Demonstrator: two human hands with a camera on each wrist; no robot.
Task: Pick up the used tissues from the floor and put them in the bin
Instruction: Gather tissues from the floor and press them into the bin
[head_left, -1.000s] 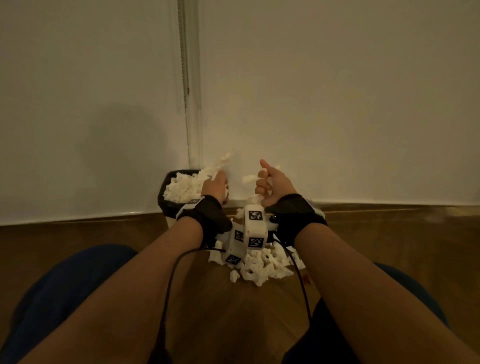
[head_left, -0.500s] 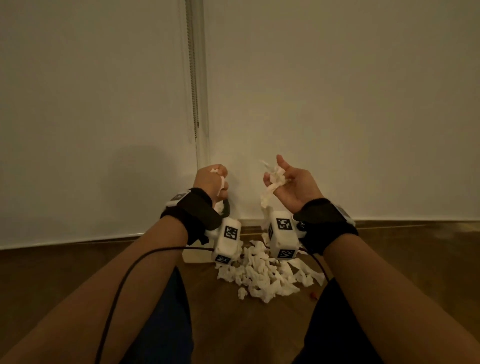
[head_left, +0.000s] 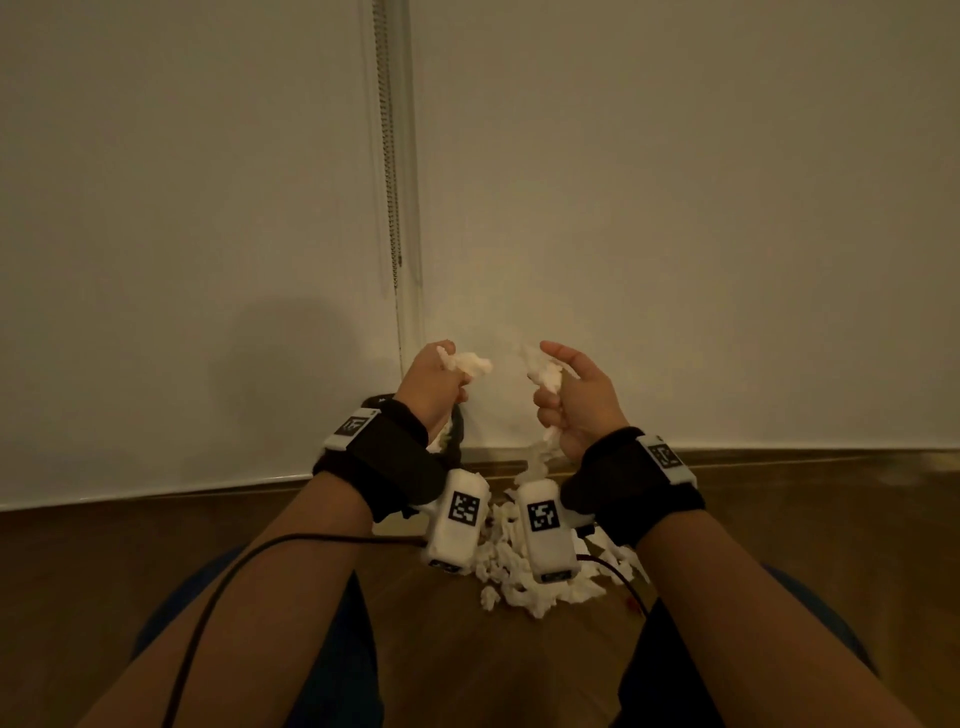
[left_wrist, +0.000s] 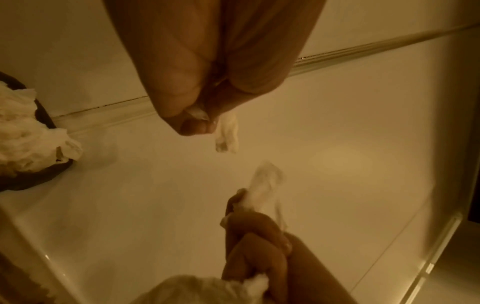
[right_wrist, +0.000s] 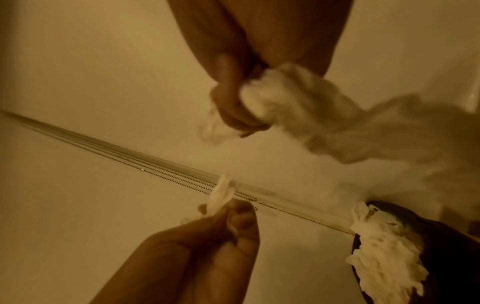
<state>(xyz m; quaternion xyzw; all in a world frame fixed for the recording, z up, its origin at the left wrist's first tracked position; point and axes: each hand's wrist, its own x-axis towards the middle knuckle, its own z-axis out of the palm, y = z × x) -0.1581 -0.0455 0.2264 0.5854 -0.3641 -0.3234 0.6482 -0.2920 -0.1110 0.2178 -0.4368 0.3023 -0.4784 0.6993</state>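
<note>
In the head view both hands are raised in front of the white wall. My left hand (head_left: 434, 382) pinches a small white tissue scrap (head_left: 471, 364), which also shows in the left wrist view (left_wrist: 227, 131). My right hand (head_left: 569, 395) grips a bigger tissue wad (head_left: 543, 371) with a strand hanging below the palm; the right wrist view shows this wad (right_wrist: 285, 98) bunched in the curled fingers. A pile of tissues (head_left: 519, 574) lies on the wooden floor beneath the wrists. The dark bin (right_wrist: 428, 232), heaped with tissues (right_wrist: 384, 257), stands against the wall, mostly hidden behind my left wrist.
A bead chain (head_left: 392, 156) hangs down the wall seam above the hands. My knees in dark blue cloth (head_left: 332, 649) flank the floor pile. A black cable (head_left: 218, 587) runs along my left forearm, and a red wire (head_left: 618, 577) lies by the pile.
Both hands have risen from above the bin and drawn apart, each holding a piece of tissue. The head view has tilted up, so the bin is now hidden behind the left wrist.
</note>
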